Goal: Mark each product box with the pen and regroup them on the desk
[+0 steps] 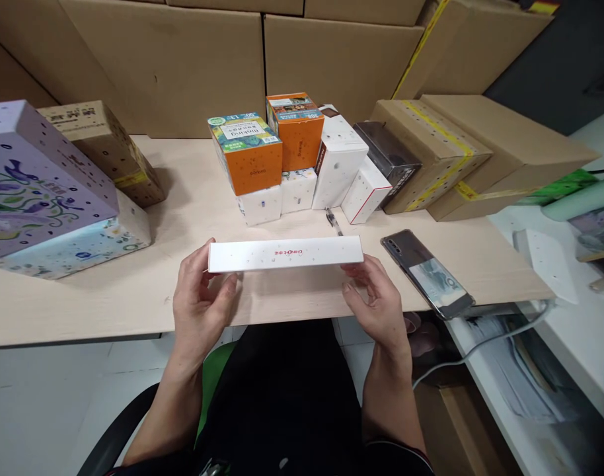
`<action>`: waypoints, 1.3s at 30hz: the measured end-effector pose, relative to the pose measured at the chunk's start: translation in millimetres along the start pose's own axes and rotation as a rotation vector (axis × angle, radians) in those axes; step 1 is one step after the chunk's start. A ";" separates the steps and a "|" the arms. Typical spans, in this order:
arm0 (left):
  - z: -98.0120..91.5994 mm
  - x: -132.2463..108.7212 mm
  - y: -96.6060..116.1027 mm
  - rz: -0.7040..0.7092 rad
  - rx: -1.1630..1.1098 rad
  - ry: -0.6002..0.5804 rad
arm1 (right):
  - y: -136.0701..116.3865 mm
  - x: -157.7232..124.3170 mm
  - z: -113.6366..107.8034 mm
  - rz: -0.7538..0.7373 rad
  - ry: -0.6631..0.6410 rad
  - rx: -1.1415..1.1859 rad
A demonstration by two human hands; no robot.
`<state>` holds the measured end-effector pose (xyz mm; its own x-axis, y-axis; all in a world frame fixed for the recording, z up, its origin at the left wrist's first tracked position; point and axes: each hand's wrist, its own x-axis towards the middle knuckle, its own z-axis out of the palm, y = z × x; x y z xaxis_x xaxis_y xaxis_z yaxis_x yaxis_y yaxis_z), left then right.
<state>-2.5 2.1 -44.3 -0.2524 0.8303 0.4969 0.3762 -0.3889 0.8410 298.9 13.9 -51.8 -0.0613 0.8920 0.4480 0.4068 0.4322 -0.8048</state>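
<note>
A long, flat white box (285, 254) with red lettering on its near side is held level over the front of the table. My left hand (203, 291) grips its left end, thumb below the near edge and fingers at the end and behind. At the right end, my right hand (374, 294) has its fingers under and behind the corner, with the thumb apart below. Just behind the box lies a pen (334, 221), partly covered by it. A phone (427, 272) in a clear case rests to the right of my right hand.
Orange boxes (255, 165) stand on small white boxes (262, 206) at the back middle. Beside them are a tall white box (339, 158) and a dark box (388, 155). Cardboard cartons (431, 155) fill the back right. A purple box (44, 178) is stacked at left. A cable (485, 350) hangs at right.
</note>
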 end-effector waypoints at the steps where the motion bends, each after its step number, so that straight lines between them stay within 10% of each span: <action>1: 0.8 0.5 2.1 0.006 0.018 0.020 | -2.4 1.4 -0.5 -0.007 0.003 -0.011; 9: 6.3 8.9 18.8 -0.016 -0.183 -0.028 | -12.0 7.9 -1.3 -0.004 -0.039 -0.038; 15: -0.5 9.7 15.4 -0.041 -0.095 -0.112 | -8.3 43.9 -20.0 0.093 0.174 -0.347; 24: -3.0 13.2 13.7 0.028 -0.079 -0.195 | -25.5 93.5 -12.3 0.203 -0.376 -0.885; 28: -1.5 13.2 13.5 -0.009 -0.111 -0.206 | -15.7 84.0 -15.8 0.261 -0.171 -0.747; 34: 0.9 13.8 15.6 -0.009 -0.084 -0.221 | -6.3 57.0 -24.3 0.016 0.630 0.103; 39: 2.0 13.7 16.4 0.024 -0.080 -0.215 | -44.7 42.1 -5.8 -0.221 0.627 0.435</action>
<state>2.0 7.9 -24.1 -0.0453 0.8829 0.4673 0.3061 -0.4330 0.8478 283.4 31.3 5.2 0.4783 0.5944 0.6465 0.0443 0.7189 -0.6937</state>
